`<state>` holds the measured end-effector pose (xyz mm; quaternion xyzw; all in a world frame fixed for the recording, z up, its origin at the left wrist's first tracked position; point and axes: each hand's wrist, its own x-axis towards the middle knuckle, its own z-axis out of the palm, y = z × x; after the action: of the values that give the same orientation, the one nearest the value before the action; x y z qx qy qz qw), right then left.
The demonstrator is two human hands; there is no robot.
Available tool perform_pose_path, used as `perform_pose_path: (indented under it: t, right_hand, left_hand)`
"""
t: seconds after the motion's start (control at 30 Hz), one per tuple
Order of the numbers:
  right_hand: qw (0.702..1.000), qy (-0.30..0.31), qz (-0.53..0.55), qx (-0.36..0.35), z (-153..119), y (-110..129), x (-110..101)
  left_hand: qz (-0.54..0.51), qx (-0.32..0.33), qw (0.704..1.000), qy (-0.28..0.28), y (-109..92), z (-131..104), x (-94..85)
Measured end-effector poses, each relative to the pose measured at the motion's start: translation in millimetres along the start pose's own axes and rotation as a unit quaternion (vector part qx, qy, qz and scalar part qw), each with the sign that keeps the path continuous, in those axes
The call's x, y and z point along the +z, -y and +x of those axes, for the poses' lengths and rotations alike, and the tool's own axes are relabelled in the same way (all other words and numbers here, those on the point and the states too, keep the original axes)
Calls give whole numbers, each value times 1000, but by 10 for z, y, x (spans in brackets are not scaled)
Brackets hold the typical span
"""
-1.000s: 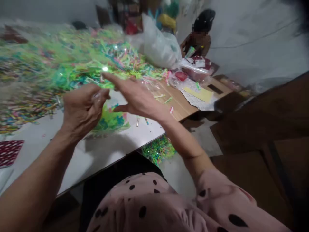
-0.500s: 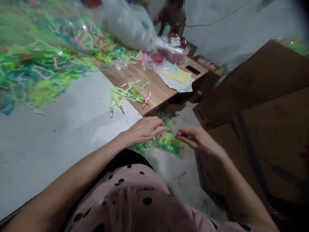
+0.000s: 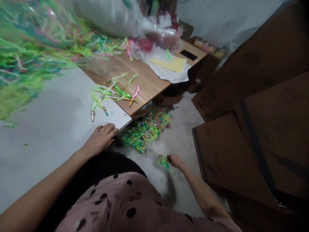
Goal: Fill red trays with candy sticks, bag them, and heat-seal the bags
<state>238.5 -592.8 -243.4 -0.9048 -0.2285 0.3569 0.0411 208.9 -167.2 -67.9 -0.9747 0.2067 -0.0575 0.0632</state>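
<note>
Head view: the right hand (image 3: 175,160) is grasping a small packet of colored bits (image 3: 164,162) that is hanging at its nine o'clock above the floor (image 3: 185,135), the blur and small size obscuring the exact fingertip grip, while larger bags of bright pieces (image 3: 145,133) are lying at ten o'clock from that hand, partly hidden under the table edge. The left hand (image 3: 101,138) is resting unclenched on the white table (image 3: 60,103), and at its ten o'clock a blurred green tangle (image 3: 21,83) is running out of frame.
</note>
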Motion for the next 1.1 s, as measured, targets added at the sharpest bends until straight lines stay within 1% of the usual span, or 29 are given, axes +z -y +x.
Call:
perform_pose_path:
  t: [0.1,0.2,0.33,0.43,0.53,0.6,0.73,0.87,0.97,1.1]
  right_hand:
    - [999,32,10,-25,118,132,207]
    - [998,49,20,-42,271,263,333]
    - [996,52,27,-60,595,492,386]
    - [995,53,28,-79,873,774,430]
    - [994,46,27,-96,1094,1075,498]
    - [995,38,26,-92,1208,1237,538]
    - [998,36,21,-55,1398,1479,577]
    - [998,33,32,-35,1487,1678,588]
    - [998,29,50,-23,1430,1785,626]
    - [995,40,88,0,1309,1857,725]
  left_hand:
    - [-9,-4,1000,-30,75,-121,163]
    - [-32,-19,998,-47,93,-164,220]
    - [-38,-23,998,-52,72,-154,209]
    - [-35,-23,998,-53,59,-147,192]
    - [-37,-26,998,-50,53,-142,180]
    - [-40,-31,998,-45,50,-137,175]
    - [-47,-37,998,-32,43,-128,160]
    - [-47,-35,998,-31,34,-121,128]
    - [-38,-31,998,-40,31,-117,110]
    - [-38,-27,998,-49,41,-118,119]
